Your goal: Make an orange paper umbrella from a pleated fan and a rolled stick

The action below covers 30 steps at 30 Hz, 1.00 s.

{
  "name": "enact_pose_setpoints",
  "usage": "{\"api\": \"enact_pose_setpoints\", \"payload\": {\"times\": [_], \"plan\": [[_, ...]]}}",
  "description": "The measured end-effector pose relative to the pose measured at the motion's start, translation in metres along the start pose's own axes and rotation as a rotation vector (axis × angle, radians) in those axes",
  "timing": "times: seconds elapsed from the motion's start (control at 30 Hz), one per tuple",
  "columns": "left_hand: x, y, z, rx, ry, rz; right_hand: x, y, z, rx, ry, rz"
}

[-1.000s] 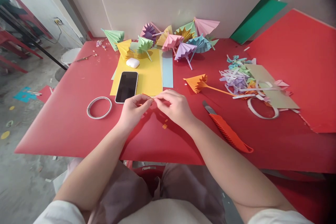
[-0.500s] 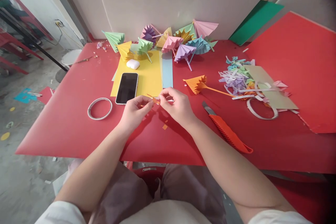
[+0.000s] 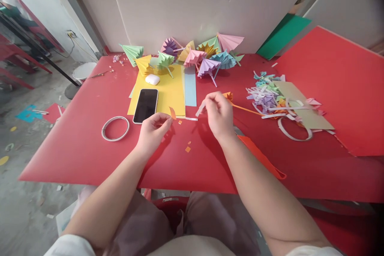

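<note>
Half a second ago nearly touching, now well apart: left hand (image 3: pixel 153 133) with thumb and fingertips pinched on a curled orange paper strip (image 3: pixel 172 113), right hand (image 3: pixel 220 117) swung rightward and pinching a short whitish strip (image 3: pixel 200 109). So two separate pieces now, probably a backing peeled from the orange one. Between hands, small orange scraps (image 3: pixel 187 149) and a loose white strip (image 3: pixel 191 119) lying on the red tabletop (image 3: pixel 75 148). Around these, left to right: a tape ring (image 3: pixel 104 132) near the slanting left edge, a smartphone (image 3: pixel 146 106) just beyond the left hand; past the right, an orange paper umbrella (image 3: pixel 228 96), partly hidden, and a utility knife (image 3: pixel 261 155), partly screened by the forearm (image 3: pixel 255 178). Most room toward the front edge and leftward; tightest rightward, toward the paper shreds (image 3: pixel 265 98).
</note>
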<state>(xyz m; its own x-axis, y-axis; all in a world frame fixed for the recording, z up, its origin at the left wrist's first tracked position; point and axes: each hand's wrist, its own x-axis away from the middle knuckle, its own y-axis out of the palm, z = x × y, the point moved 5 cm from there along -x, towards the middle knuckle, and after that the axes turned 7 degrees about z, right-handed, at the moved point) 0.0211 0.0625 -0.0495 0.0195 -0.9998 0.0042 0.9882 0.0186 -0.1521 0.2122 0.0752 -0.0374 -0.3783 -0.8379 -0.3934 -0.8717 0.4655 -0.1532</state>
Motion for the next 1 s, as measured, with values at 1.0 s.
{"api": "enact_pose_setpoints", "payload": {"times": [1.0], "plan": [[0.002, -0.001, 0.004, 0.105, -0.017, 0.047, 0.03, 0.033, -0.011, -0.172, 0.241, -0.374]]}}
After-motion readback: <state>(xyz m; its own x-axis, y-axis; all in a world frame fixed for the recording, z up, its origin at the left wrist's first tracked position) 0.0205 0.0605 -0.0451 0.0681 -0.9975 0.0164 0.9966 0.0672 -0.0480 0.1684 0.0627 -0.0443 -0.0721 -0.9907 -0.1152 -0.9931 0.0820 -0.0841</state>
